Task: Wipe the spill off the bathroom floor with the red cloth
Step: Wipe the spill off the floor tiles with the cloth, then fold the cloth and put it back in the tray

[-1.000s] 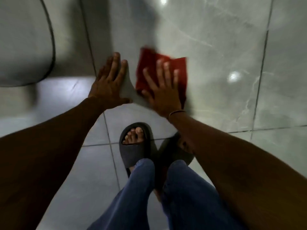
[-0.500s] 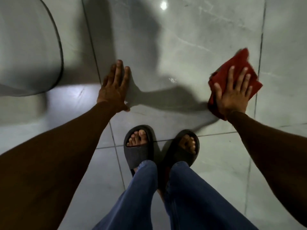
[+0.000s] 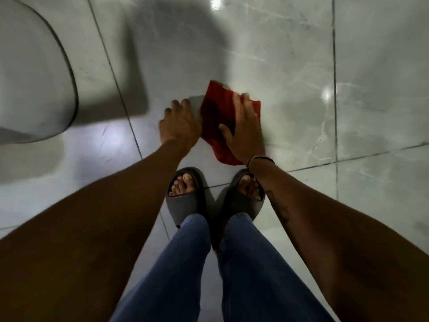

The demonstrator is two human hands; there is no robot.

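The red cloth (image 3: 217, 112) lies flat on the glossy grey floor tiles (image 3: 290, 66), just ahead of my feet. My right hand (image 3: 243, 133) presses down on the cloth's right half with fingers spread and blurred by motion. My left hand (image 3: 180, 125) rests palm down on the tile right beside the cloth's left edge, holding nothing. The floor shines with light reflections; I cannot make out a distinct spill.
A white toilet bowl (image 3: 30, 77) curves in at the upper left. My two feet in dark slides (image 3: 185, 203) stand directly below the hands, with blue jeans (image 3: 255, 275) beneath. Dark grout lines (image 3: 334, 89) cross the tiles at right.
My right hand swept the cloth out to the right, then back left to the centre beside my left hand. The left hand stayed planted on the tile.
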